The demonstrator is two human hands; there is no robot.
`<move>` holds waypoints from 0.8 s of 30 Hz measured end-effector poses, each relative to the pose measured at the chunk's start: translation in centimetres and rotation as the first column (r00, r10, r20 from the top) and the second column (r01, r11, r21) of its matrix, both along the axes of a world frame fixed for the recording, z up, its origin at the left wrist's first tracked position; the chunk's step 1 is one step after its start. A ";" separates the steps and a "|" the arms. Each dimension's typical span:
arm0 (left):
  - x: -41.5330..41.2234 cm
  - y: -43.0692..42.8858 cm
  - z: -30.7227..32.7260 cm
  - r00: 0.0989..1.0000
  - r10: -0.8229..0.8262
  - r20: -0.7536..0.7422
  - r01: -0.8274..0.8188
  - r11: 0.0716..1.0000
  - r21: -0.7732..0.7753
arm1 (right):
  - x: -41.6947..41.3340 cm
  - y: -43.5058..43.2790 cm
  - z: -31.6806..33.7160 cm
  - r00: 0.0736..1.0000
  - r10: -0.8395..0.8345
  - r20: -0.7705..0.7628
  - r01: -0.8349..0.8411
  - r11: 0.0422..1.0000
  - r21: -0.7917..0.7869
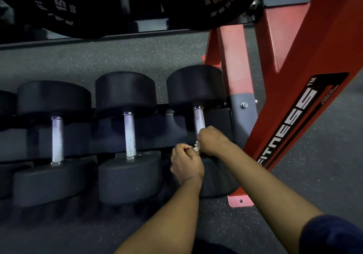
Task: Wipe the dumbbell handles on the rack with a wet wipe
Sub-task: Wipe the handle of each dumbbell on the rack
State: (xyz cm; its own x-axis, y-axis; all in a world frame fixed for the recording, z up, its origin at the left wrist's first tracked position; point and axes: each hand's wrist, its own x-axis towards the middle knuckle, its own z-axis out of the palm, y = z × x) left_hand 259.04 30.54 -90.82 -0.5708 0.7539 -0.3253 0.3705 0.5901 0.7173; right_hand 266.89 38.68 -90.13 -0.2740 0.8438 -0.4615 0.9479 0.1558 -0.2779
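Three black dumbbells lie on the low rack shelf, each with a steel handle. My right hand is curled round the lower part of the rightmost dumbbell's handle, with a crumpled white wet wipe bunched under it. My left hand sits just beside it, fingers curled, pinching the wipe's loose end. The middle handle and the left handle are bare. The near head of the rightmost dumbbell is partly hidden by my forearms.
The red rack frame with a "FITNESS" label slants up on the right; its foot plate is bolted to the speckled rubber floor. Two 15 kg dumbbells sit on the upper shelf overhead.
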 end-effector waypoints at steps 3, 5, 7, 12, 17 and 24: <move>-0.1 0.2 0.0 1.000 0.014 0.004 -0.014 1.000 0.007 | 1.0 0.2 0.5 0.999 0.040 -0.012 -0.040 0.999 0.005; -0.2 0.1 -0.2 1.000 0.019 0.000 -0.019 1.000 0.000 | 1.2 -0.4 0.4 0.993 0.079 -0.092 -0.077 0.997 0.020; -0.2 0.0 -0.3 1.000 0.013 0.003 -0.013 1.000 0.002 | 1.7 -0.7 0.3 0.988 0.075 -0.138 -0.076 0.997 0.003; -0.1 0.2 -0.2 1.000 0.014 -0.012 -0.014 1.000 0.008 | 3.7 0.3 -0.1 0.998 -0.023 -0.057 0.020 0.998 -0.054; -0.1 0.0 -0.3 1.000 0.018 -0.006 -0.018 1.000 0.002 | 3.8 1.2 -2.0 0.914 -0.322 -0.246 0.229 0.911 -0.343; -0.2 0.1 -0.4 1.000 0.010 -0.017 -0.009 1.000 0.015 | 2.5 1.7 -3.1 0.759 -0.498 -0.420 0.079 0.710 -0.699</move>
State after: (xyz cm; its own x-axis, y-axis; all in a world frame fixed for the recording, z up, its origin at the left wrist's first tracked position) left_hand 258.86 30.65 -91.17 -0.5833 0.7532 -0.3042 0.3769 0.5827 0.7200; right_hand 269.42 40.42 -93.24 -0.4393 0.5062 -0.7422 0.5523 -0.4994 -0.6675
